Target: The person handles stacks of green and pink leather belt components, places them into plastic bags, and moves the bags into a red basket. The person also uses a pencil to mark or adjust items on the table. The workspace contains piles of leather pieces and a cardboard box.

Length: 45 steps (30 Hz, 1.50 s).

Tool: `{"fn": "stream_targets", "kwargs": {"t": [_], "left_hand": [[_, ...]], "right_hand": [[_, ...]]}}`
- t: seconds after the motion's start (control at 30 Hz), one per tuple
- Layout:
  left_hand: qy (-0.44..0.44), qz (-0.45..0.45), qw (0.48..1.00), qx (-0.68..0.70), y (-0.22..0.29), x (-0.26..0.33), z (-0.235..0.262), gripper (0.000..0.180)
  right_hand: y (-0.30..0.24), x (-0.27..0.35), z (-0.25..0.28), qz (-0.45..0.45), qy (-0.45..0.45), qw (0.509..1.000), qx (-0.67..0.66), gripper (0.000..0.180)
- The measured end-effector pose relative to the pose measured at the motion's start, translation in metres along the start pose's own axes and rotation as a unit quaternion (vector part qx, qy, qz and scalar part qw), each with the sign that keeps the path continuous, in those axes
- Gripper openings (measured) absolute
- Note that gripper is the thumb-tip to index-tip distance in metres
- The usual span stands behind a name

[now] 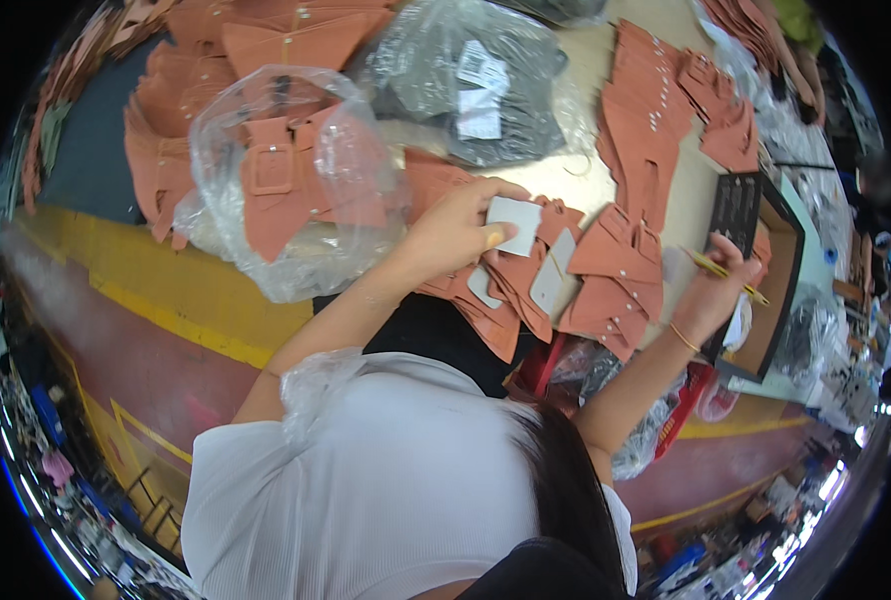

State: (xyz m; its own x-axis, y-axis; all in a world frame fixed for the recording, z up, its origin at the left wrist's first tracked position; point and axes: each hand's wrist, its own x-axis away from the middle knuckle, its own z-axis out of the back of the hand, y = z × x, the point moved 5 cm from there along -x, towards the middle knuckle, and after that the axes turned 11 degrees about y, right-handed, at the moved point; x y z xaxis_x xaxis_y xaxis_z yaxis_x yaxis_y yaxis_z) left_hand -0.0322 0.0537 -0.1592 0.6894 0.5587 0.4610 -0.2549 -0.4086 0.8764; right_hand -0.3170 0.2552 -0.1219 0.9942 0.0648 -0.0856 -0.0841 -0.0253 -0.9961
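My left hand [451, 232] is closed on a small white card [514, 226], thumb on its face, over terracotta-coloured cut pieces on the table. Two more white cards lie on those pieces, one [553, 270] just right of the hand and another [485, 288] below it. Off to the right, my right hand [711, 295] has its fingers curled round a slim yellow pen-like tool [708, 264], beside an open black box [791, 255]. Between the hands sits a stack of terracotta pieces [616, 270] with metal studs.
A clear plastic bag [296, 180] holds terracotta pieces with a square buckle at the left. Behind stands a grey-filled plastic bag [471, 85] with white labels. Long terracotta strips with holes [646, 110] lie at the far right. A red container [681, 410] is below the table edge.
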Motion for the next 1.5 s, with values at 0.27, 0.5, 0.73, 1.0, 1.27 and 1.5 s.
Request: {"fn": "stream_targets", "kwargs": {"t": [0.27,0.5,0.73,1.0,1.27,1.5], "left_hand": [[-0.029,0.009,0.998,0.054,-0.024,0.023,-0.012,0.061],[0.065,-0.122,0.984,-0.114,-0.029,0.040,-0.009,0.067],[0.088,-0.190,0.961,-0.182,-0.031,0.047,-0.011,0.069],[0.076,-0.154,0.967,-0.189,-0.035,0.044,-0.013,0.066],[0.078,-0.170,0.964,-0.188,-0.036,0.044,-0.013,0.066],[0.076,-0.157,0.967,-0.184,-0.037,0.042,-0.013,0.064]], "right_hand": [[0.010,0.156,-0.089,-0.143,-0.200,0.966,-0.076,0.031],[0.027,0.191,-0.096,-0.076,-0.200,0.976,-0.042,0.032],[0.033,0.199,-0.087,-0.061,-0.189,0.979,-0.043,0.030],[0.041,0.200,-0.079,-0.006,-0.160,0.987,0.000,0.032],[0.034,0.201,-0.084,0.136,-0.168,0.967,0.133,0.032],[0.036,0.200,-0.083,0.098,-0.173,0.976,0.088,0.032]]}}
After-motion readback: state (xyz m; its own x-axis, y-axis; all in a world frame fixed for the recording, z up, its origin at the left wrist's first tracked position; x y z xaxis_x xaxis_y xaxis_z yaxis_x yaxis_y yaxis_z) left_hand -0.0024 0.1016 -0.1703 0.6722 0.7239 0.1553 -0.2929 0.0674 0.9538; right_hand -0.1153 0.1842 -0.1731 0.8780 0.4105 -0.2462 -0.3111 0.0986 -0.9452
